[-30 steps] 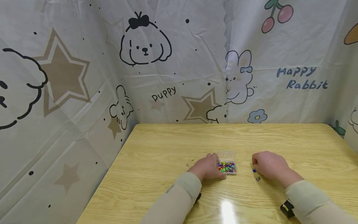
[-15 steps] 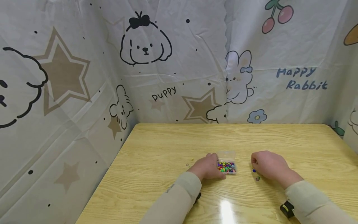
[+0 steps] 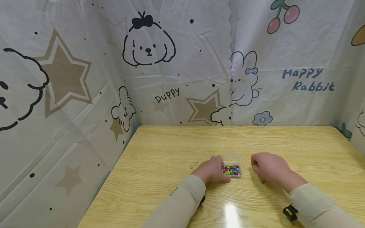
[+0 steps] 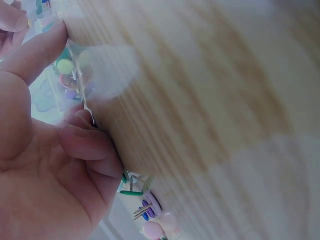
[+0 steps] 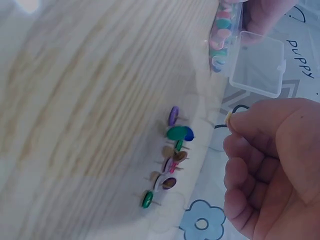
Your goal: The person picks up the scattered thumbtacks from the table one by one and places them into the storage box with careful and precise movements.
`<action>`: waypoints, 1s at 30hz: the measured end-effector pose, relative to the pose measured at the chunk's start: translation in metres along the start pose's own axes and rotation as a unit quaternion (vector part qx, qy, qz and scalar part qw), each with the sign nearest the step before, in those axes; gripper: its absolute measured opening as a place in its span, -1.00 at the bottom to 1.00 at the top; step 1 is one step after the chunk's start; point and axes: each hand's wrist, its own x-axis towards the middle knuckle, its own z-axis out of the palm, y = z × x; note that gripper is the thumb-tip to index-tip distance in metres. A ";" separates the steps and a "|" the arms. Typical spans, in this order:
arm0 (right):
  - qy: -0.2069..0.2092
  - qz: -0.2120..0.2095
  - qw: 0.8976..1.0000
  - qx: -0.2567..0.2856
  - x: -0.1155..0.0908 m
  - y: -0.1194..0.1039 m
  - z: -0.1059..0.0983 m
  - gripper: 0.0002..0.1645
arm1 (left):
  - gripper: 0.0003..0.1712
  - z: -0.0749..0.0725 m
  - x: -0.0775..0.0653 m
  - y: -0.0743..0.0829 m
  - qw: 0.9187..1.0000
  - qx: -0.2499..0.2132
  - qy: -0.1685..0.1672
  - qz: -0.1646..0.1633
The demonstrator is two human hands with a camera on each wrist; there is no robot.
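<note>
In the head view my left hand (image 3: pixel 211 169) grips the left side of a small clear plastic box (image 3: pixel 231 176). Coloured thumbtacks (image 3: pixel 231 170) fill it, and its clear lid (image 5: pixel 257 62) is raised. To the right of the box, my right hand (image 3: pixel 271 166) is just above the table. Its thumb and a finger pinch a small yellow thumbtack (image 5: pixel 228 118), mostly covered by the fingertips. Below that hand lie loose thumbtacks (image 5: pixel 176 133) in a rough row, green, purple, blue and brownish. Past the left hand's fingers, more thumbtacks (image 4: pixel 131 192) show in the left wrist view.
The wooden table (image 3: pixel 171 145) has a printed cloth (image 3: pixel 182 69) hanging behind it and at its left. A few tiny pieces (image 3: pixel 191 167) lie left of the left hand. A dark strapped device (image 3: pixel 290 212) is at the right wrist.
My right hand has shifted slightly left, closer to the box, and now hides the blue thumbtack below it from the head view. The left hand and the box stay in place.
</note>
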 end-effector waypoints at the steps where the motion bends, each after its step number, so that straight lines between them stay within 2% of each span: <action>1: 0.001 -0.002 1.000 0.000 0.000 -0.001 0.000 -0.73 | -0.12 0.000 0.000 0.000 1.000 0.000 -0.001 0.000; 18: -0.015 -0.018 1.000 0.012 0.001 -0.016 0.000 -0.76 | -0.12 0.001 0.001 0.000 1.000 -0.011 0.001 -0.004; 30: 0.002 -0.042 0.999 0.031 -0.001 -0.024 0.004 -0.74 | -0.13 0.001 0.000 0.001 1.000 -0.014 0.001 0.002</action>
